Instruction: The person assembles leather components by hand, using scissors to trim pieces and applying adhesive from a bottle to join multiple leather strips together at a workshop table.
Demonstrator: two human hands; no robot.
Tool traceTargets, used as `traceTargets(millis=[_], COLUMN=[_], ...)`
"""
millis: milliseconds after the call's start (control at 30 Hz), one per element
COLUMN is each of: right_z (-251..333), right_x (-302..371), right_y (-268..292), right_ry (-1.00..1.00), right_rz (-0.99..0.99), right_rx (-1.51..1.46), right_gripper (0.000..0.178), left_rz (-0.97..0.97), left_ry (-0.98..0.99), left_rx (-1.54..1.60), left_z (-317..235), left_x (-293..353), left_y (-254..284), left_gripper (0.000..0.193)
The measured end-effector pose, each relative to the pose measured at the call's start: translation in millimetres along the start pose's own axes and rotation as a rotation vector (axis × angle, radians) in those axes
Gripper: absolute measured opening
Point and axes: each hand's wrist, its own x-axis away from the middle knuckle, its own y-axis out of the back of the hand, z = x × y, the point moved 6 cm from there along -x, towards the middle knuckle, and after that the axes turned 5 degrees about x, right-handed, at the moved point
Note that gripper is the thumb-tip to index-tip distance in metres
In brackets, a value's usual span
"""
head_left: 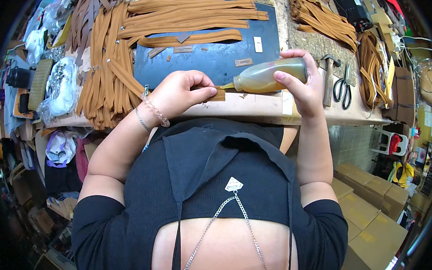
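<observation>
My right hand (310, 86) is wrapped round a soft squeeze bottle (265, 75) that lies almost level and holds a yellowish liquid. Its thin yellow nozzle points left and meets, or nearly meets, the end of a brown zipper tape (219, 95). That end is pinched between the thumb and fingers of my left hand (181, 89), at the front edge of the dark board (200, 61). Behind my hands, several long brown zippers (193, 14) are laid across the board, and more hang in a bundle (107, 65) to its left.
Small brown scraps (183, 49) and a white tag (258, 44) lie on the board. To the right are a hammer (329, 77), black-handled scissors (344, 90) and a coil of brown strips (371, 70). Cardboard boxes (368, 211) stand low on the right.
</observation>
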Motion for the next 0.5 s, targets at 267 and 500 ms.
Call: traceTargets(millis=[267, 500], right_z=[4.2, 2.1], right_x=[-0.2, -0.4], right_y=[-2.3, -1.0], right_ry=[-0.002, 0.044], right_rz=[0.04, 0.079], right_rx=[0.039, 0.114], right_gripper=[0.042, 0.042], left_rz=[0.012, 0.036], left_ry=[-0.004, 0.002], left_rx=[-0.007, 0.035], left_z=[-0.5, 1.5], left_x=[0.5, -0.4], left_y=[-0.5, -0.5], left_gripper=[0.016, 0.015])
